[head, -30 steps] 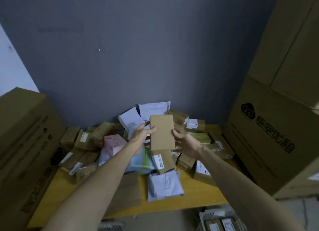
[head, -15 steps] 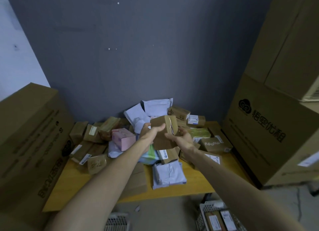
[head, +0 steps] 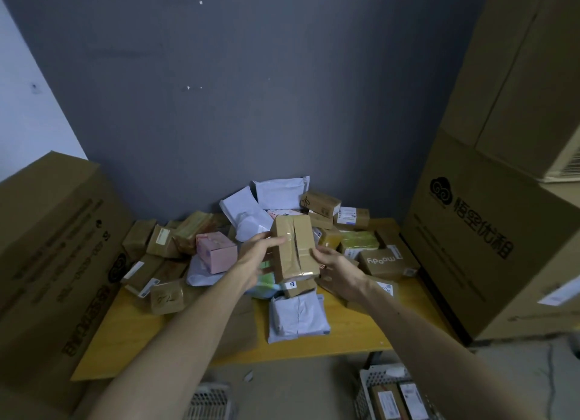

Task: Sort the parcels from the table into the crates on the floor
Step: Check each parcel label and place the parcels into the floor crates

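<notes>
One taped parcel [head: 294, 247] stands lengthwise up-frame, left hand [head: 255, 256] gripping, right hand [head: 340, 270] loosely touching; crate [head: 365, 391] lies lower right.

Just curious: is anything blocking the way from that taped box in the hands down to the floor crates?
Nothing visible does. The taped box, gripped by the left hand and touched by the right hand, is up above the pile; only the table's front edge lies between it and the crates below.
</notes>
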